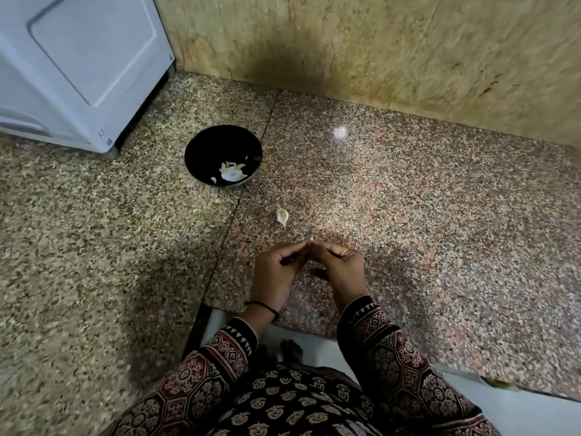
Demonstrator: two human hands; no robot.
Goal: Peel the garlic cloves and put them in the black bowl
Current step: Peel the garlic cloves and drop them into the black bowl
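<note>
The peeling step is judged to be in hand at the grip: the left hand (276,269) and the right hand (341,265) are brought together fingertip to fingertip, all fingers curled, and a garlic clove (311,239) is pinched between them. Only a small pale tip of it is exposed above the fingertips; the remainder is hidden, so it cannot be told how much skin is left on it. Neither hand is spread; both are closed round this one small item and are held just above the counter (408,215), near its front edge. A thin dark band (264,306) is worn at the left wrist, and patterned sleeves (377,335) cover both forearms. Beyond the hands, a loose clove (282,215) lies on the stone between them and the black bowl (201,152); papery skin appears to be on it, so it is judged unpeeled. The bowl stands further back and to the left, well apart from the hands, close to the corner of a white appliance (78,58). Pale pieces (232,174) are gathered at the near side of its floor, which suggests that several cloves have been delivered; whether skins are mixed in cannot be made out. The task is therefore rated as partly complete: the pinched clove must be stripped and transferred, and the loose clove treated likewise. A tiled wall (345,42) closes the rear of the work surface.
</note>
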